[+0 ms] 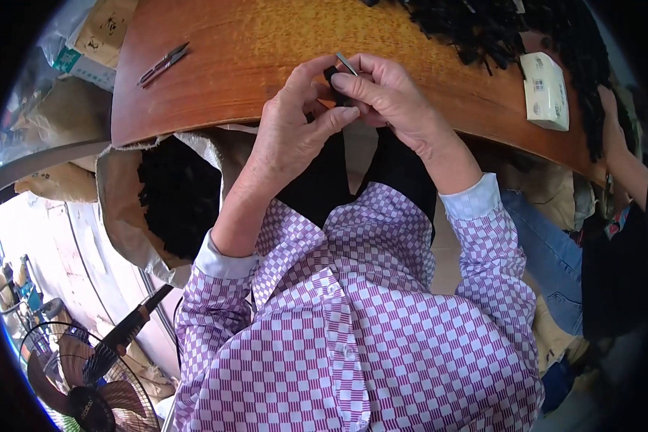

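Observation:
Near the table's front edge, my left hand (291, 122) and my right hand (392, 93) meet over a small black piece (331, 75). My left fingers and thumb are curled around the black piece, which is mostly hidden. Between the thumb and fingers of my right hand is a thin silvery metal tool (347, 65), slanting across the top of the piece. Only a short length of the tool shows, so its kind is unclear. The right thumb presses against the black piece.
On the wooden table (216, 72) lie a slim pen-like tool (163, 65), a tissue pack (546, 91) and a pile of black strips (468, 32). An open sack (122, 201) holds black pieces. A fan (86, 389) stands lower left. Another person's arm (619, 155) reaches in at right.

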The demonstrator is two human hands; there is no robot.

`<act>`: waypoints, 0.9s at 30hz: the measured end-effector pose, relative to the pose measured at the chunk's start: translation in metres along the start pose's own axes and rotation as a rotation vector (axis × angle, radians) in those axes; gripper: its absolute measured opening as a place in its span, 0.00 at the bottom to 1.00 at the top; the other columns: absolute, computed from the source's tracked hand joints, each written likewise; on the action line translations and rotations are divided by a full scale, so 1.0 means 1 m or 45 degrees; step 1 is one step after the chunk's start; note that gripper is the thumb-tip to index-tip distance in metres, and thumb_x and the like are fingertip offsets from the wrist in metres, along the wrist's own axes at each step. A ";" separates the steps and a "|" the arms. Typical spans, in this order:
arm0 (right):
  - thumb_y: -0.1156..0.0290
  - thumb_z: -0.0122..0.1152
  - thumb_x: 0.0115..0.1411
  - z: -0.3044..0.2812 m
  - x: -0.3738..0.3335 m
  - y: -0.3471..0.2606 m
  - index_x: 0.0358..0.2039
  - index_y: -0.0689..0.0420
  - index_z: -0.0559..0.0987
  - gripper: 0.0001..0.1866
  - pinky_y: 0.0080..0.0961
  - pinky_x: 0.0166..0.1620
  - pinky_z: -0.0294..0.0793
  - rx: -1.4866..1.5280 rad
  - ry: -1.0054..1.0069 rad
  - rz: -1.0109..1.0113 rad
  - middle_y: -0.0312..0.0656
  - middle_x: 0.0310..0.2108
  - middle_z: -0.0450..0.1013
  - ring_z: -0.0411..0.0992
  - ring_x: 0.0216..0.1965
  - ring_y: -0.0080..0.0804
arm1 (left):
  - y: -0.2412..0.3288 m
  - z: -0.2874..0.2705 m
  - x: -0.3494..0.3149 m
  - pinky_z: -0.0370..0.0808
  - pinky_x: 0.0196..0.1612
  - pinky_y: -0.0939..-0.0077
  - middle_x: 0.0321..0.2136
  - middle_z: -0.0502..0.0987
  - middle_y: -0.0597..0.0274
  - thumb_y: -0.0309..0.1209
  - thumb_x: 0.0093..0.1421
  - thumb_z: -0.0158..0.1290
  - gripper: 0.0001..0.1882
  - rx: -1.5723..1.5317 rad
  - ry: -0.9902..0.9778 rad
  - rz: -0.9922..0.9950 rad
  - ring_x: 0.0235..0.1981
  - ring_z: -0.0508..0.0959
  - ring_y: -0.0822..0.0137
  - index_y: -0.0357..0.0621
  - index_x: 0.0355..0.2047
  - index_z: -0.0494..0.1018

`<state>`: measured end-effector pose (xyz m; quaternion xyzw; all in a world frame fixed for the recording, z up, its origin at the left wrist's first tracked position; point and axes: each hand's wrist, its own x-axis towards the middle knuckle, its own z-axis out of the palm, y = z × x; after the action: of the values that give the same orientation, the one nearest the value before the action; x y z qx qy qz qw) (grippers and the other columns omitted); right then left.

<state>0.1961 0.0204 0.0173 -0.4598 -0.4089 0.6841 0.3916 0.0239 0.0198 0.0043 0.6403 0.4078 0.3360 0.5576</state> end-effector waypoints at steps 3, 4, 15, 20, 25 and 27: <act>0.58 0.58 0.60 0.007 0.003 0.010 0.38 0.54 0.74 0.13 0.08 0.17 0.51 0.001 -0.069 0.008 0.24 0.19 0.63 0.57 0.17 0.07 | -0.004 -0.002 -0.007 0.73 0.31 0.83 0.30 0.75 0.61 0.24 0.56 0.57 0.26 -0.182 0.083 -0.046 0.27 0.74 0.77 0.40 0.54 0.62; 0.58 0.58 0.60 0.010 0.003 0.009 0.38 0.54 0.74 0.13 0.08 0.17 0.51 -0.005 -0.078 0.021 0.24 0.19 0.63 0.57 0.17 0.07 | -0.003 -0.004 -0.009 0.73 0.31 0.83 0.30 0.75 0.61 0.24 0.56 0.57 0.26 -0.191 0.096 -0.053 0.27 0.74 0.77 0.40 0.54 0.62; 0.63 0.46 0.68 0.028 0.002 0.012 0.36 0.58 0.72 0.12 0.12 0.22 0.57 -0.577 -0.073 -0.365 0.26 0.20 0.61 0.58 0.20 0.11 | 0.003 -0.017 -0.014 0.72 0.29 0.84 0.28 0.69 0.67 0.21 0.58 0.53 0.15 -0.417 0.192 -0.099 0.26 0.71 0.79 0.43 0.43 0.60; 0.65 0.47 0.67 0.025 -0.002 0.011 0.35 0.59 0.72 0.11 0.13 0.23 0.59 -0.752 -0.056 -0.389 0.28 0.19 0.61 0.59 0.20 0.13 | -0.004 -0.016 -0.011 0.71 0.29 0.82 0.29 0.68 0.66 0.18 0.56 0.53 0.17 -0.208 0.191 0.004 0.27 0.71 0.78 0.43 0.42 0.59; 0.67 0.48 0.66 0.024 -0.006 0.014 0.36 0.61 0.72 0.10 0.14 0.25 0.62 -0.811 -0.025 -0.371 0.30 0.20 0.63 0.62 0.22 0.15 | -0.004 -0.011 -0.009 0.72 0.29 0.78 0.28 0.70 0.60 0.17 0.54 0.54 0.19 0.052 0.200 0.141 0.27 0.74 0.70 0.42 0.41 0.58; 0.69 0.48 0.66 0.025 -0.007 0.020 0.37 0.62 0.72 0.09 0.17 0.27 0.66 -0.782 0.073 -0.568 0.32 0.21 0.67 0.66 0.24 0.18 | 0.004 -0.005 -0.008 0.74 0.29 0.73 0.27 0.73 0.53 0.19 0.54 0.54 0.19 0.361 0.277 0.176 0.26 0.77 0.61 0.42 0.42 0.59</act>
<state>0.1714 0.0016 0.0070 -0.4746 -0.6739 0.4143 0.3860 0.0164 0.0146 0.0094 0.6987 0.4640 0.3799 0.3901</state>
